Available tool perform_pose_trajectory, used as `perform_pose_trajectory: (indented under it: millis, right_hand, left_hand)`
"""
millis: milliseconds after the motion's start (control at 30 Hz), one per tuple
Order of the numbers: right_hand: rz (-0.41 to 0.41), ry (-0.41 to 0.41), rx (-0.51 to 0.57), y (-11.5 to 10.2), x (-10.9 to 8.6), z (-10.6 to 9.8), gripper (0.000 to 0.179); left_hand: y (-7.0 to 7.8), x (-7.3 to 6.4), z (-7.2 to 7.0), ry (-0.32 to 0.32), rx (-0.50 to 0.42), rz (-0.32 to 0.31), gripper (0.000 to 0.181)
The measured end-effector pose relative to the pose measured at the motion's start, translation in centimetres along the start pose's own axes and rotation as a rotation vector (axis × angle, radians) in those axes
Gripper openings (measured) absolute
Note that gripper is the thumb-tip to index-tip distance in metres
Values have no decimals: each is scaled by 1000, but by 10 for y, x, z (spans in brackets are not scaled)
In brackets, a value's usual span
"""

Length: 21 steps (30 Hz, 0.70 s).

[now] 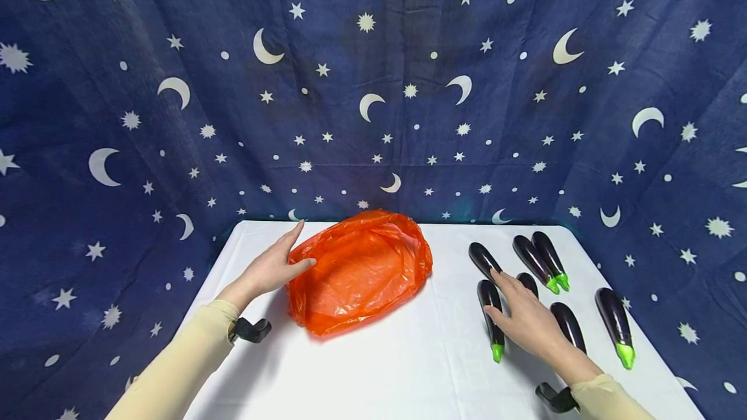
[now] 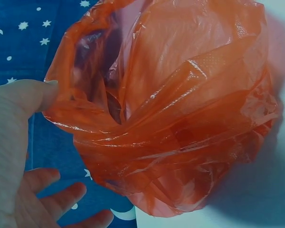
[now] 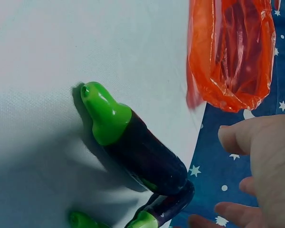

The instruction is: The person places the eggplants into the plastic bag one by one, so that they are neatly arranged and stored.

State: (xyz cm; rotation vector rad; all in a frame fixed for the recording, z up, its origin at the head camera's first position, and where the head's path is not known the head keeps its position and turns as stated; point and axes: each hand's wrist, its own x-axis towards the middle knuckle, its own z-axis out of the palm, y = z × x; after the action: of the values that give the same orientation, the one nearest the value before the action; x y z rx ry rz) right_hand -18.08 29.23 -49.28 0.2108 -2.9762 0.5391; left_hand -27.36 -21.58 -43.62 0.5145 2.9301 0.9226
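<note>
An orange-red plastic bag point(image 1: 358, 271) lies with its mouth spread wide on the white table; in the left wrist view the bag point(image 2: 180, 109) shows its crumpled side. My left hand point(image 1: 271, 268) is at the bag's left edge, fingers extended and thumb at the rim; I cannot tell whether the thumb presses it. My right hand point(image 1: 528, 316) hovers over the eggplants with fingers spread and nothing held. Closest to it are a dark eggplant with a green stem point(image 1: 490, 313) and another eggplant point(image 1: 483, 259). One more eggplant point(image 1: 527, 282) is partly hidden behind its fingers.
Two eggplants lie side by side at the back right, one of them the outer eggplant point(image 1: 548, 255). Another eggplant point(image 1: 614, 323) is near the right table edge. A blue curtain point(image 1: 327, 102) with moons and stars surrounds the white table point(image 1: 362, 374).
</note>
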Motion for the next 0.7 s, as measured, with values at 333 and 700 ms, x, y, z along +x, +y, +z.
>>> perform_pose_trajectory:
  millis: [333,700]
  right_hand:
    - [35,-65,16,1,-4,3,83]
    - [83,-115,52,-5,-9,7,86]
  left_hand:
    - [4,5,-1,-34,9,-19,91]
    - [9,9,-2,-64,18,-23,75]
